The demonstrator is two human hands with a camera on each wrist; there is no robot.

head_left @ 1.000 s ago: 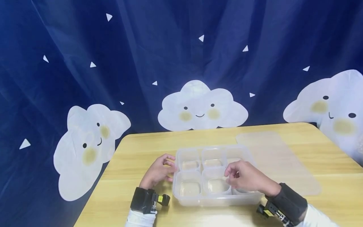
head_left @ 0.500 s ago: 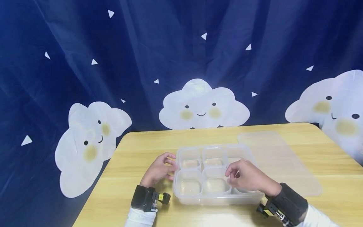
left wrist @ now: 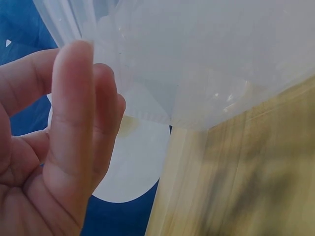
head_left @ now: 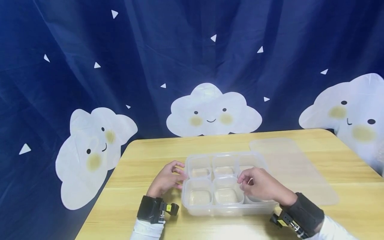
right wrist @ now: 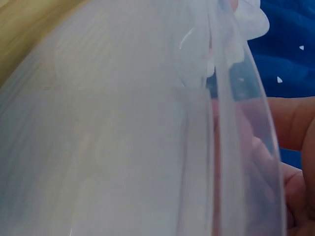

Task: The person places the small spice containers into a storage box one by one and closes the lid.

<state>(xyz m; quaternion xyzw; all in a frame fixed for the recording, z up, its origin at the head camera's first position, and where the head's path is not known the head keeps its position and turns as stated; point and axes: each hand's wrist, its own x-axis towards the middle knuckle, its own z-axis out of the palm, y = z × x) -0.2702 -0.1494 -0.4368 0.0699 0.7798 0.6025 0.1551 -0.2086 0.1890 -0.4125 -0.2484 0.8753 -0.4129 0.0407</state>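
Observation:
A clear plastic storage box (head_left: 231,210) with small square inner containers sits on the table in the head view. My left hand (head_left: 168,178) is at its left side, fingers loosely bent, fingertips at the wall. In the left wrist view the hand (left wrist: 74,132) is beside the translucent wall, holding nothing. My right hand (head_left: 262,185) reaches over the front right part, thumb and curled fingers pinching the rim of a small inner container (head_left: 255,200). The right wrist view shows this hand (right wrist: 295,147) partly behind the clear wall (right wrist: 123,157); its fingertips are hard to make out.
A flat translucent lid (head_left: 294,166) lies to the right of the box on the wooden table (head_left: 120,213). Behind the table hangs a dark blue curtain (head_left: 192,60) with white clouds and triangles. Each wrist wears a black strap with a small camera.

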